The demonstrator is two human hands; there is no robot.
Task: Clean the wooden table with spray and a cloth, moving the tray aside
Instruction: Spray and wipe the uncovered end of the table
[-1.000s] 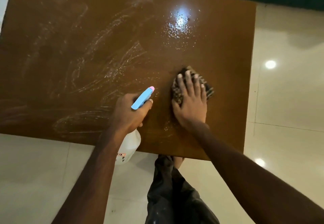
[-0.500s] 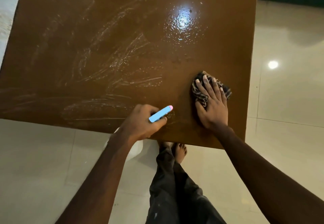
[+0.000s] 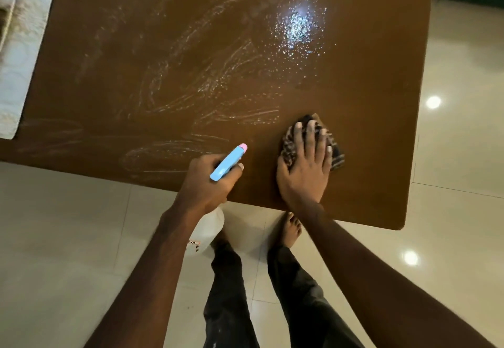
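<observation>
Fingers [image 3: 311, 136] of the right hand [image 3: 301, 176] are spread flat on the cloth [image 3: 337, 157] at the front edge of the wooden table [image 3: 163, 48]; the spray bottle [image 3: 227, 163] is gripped by the left hand [image 3: 204, 185]. Droplets [image 3: 298, 26] beyond are judged unwiped.

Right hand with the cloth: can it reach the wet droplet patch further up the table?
Probably yes. The right hand presses the dark striped cloth on the brown wooden table; only bare wood lies between it and the glistening droplet patch. The left hand with the blue-nozzled spray bottle sits aside.
</observation>
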